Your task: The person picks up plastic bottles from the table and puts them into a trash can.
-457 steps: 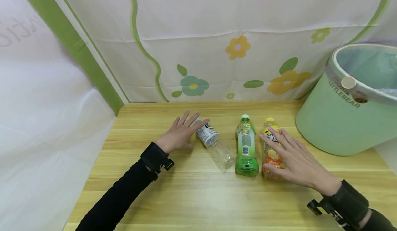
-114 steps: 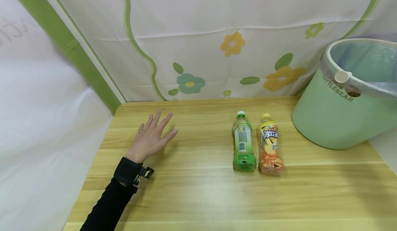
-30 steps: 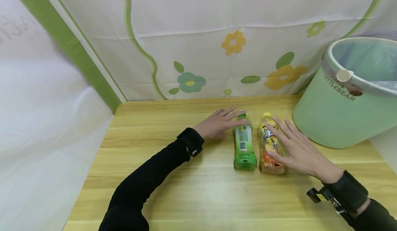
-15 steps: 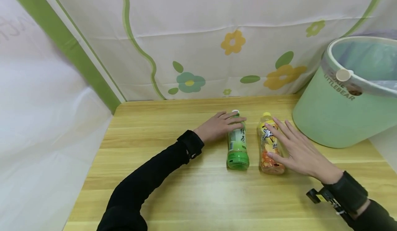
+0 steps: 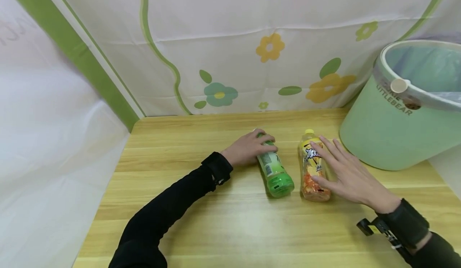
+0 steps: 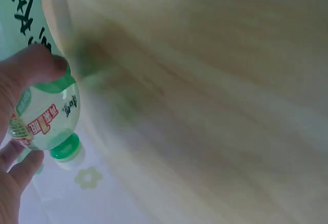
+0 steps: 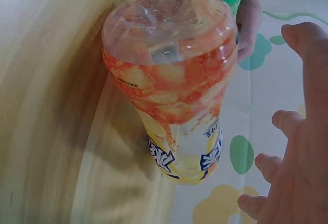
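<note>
My left hand grips a green plastic bottle near its neck. The bottle slants on the table, base toward the lower right. In the left wrist view, thumb and fingers curl round the labelled bottle, its green ring and pale cap below them. My right hand is spread beside a yellow-capped bottle with an orange and yellow label, lying just left of its fingers. The right wrist view shows a gap between these fingers and the orange-labelled bottle, so the hand holds nothing.
A pale green bin with a clear liner stands at the table's right rear. The wooden table meets a white cloth printed with flowers behind it. White fabric hangs on the left.
My left hand has closed round the green bottle and drawn it leftward, turning its top to the left. Earlier, a clear bottle lay on the table. The right hand has barely moved since a second ago.
</note>
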The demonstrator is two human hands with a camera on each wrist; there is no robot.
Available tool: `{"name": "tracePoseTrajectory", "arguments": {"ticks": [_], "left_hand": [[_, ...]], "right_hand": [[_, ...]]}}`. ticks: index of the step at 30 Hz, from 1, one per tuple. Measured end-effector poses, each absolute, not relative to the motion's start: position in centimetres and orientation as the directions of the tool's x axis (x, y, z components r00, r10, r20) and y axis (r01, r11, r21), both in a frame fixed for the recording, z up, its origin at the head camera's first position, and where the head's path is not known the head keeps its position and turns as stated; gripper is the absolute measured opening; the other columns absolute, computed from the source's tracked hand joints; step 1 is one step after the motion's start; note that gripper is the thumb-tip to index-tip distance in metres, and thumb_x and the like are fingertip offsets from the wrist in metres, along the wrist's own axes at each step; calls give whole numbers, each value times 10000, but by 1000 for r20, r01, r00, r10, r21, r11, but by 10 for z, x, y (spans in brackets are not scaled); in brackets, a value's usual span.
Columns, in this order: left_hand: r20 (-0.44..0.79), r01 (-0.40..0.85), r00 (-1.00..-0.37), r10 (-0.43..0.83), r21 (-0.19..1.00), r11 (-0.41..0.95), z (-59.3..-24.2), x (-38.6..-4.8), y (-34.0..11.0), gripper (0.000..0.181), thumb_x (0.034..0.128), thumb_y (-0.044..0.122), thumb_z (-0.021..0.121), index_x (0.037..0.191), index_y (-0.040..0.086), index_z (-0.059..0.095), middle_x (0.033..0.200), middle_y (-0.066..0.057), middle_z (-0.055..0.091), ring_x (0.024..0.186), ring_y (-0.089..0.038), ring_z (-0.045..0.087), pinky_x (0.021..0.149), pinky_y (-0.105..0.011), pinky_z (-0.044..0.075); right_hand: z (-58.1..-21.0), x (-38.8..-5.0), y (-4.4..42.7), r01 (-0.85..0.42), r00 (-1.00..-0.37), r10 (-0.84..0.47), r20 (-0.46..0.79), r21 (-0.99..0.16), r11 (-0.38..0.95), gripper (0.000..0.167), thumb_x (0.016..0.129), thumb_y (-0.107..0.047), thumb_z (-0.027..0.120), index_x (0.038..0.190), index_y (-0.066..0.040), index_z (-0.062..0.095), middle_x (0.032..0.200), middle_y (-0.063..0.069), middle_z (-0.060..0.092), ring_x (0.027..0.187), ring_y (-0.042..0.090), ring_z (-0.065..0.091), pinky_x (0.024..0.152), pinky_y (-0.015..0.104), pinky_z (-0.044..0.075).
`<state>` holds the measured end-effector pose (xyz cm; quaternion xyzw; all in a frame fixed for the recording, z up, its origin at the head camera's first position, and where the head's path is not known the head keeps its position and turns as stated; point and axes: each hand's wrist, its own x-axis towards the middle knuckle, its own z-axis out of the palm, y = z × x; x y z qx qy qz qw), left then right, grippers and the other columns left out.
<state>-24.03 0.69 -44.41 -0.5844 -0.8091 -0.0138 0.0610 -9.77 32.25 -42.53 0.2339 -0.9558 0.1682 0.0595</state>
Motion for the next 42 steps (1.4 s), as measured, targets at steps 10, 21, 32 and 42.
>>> {"name": "tracePoseTrajectory", "arguments": {"ticks": [10, 21, 32, 42], "left_hand": [[205, 908, -417, 886, 39, 418, -424, -236, -13, 651, 777, 272, 916, 1359, 262, 624, 1414, -49, 477, 1261, -300, 399, 947, -392, 471], [308, 877, -462, 832, 20, 480, -409, -224, -25, 720, 704, 303, 945, 1354, 255, 640, 1330, -81, 500, 1162, -321, 428, 850, -400, 485], [385, 854, -455, 803, -66, 515, -400, -208, -22, 683, 720, 442, 897, 1323, 240, 648, 1226, -94, 506, 1057, -324, 439, 765, -347, 454], [406, 833, -468, 785, -96, 546, -392, -185, 2, 704, 733, 556, 870, 1322, 254, 630, 1189, -76, 507, 1015, -296, 444, 716, -305, 465]], "right_hand": [[-418, -96, 325, -446, -895, -403, 192, -329, 832, 931, 922, -415, 744, 1650, -251, 186, 1693, 58, 67, 1494, 465, 64, 973, 807, 250], [-403, -98, 327, -463, -883, -395, 252, -340, 818, 945, 894, -372, 775, 1645, -256, 214, 1682, 104, 119, 1483, 486, 104, 1002, 789, 244], [-395, -96, 327, -481, -872, -401, 280, -343, 807, 933, 901, -368, 769, 1644, -232, 222, 1687, 82, 102, 1503, 431, 79, 1109, 711, 168], [-392, -98, 324, -516, -846, -420, 328, -305, 800, 1034, 803, -413, 846, 1635, -222, 262, 1675, 110, 161, 1486, 465, 134, 1080, 728, 214]]}}
